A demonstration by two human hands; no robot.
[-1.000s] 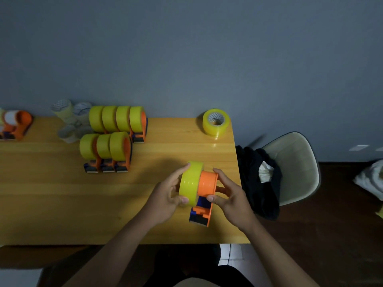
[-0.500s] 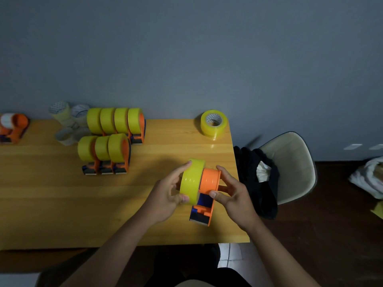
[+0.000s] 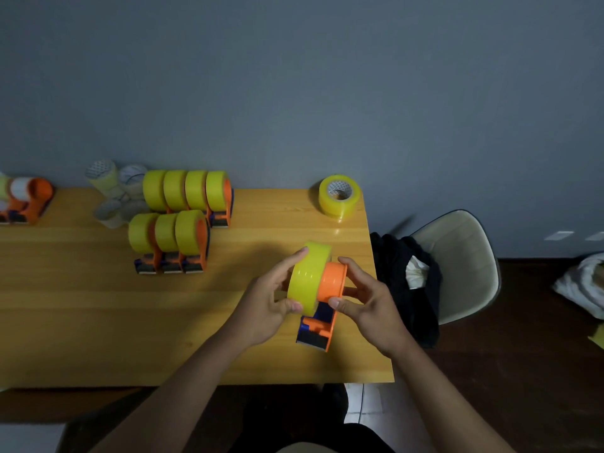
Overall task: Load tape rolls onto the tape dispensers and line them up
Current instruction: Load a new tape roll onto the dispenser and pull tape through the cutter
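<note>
Over the wooden table (image 3: 98,322), toward its 3 o'clock edge, the left hand (image 3: 264,305) is gripping a yellow tape roll (image 3: 307,279) against the orange hub of a dispenser (image 3: 323,308), which the right hand (image 3: 369,305) is pinching. Loaded dispensers (image 3: 176,220) are standing in two rows at 10 o'clock, a spare roll (image 3: 340,197) is lying at 1 o'clock. A grey wall (image 3: 294,76) is rising behind, and a chair (image 3: 457,266) draped with dark cloth is sitting at 3 o'clock.

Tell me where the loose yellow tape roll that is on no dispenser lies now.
In the head view, the loose yellow tape roll lies flat at the table's far right corner, near the wall, beyond both hands and well right of the loaded dispensers.
</note>
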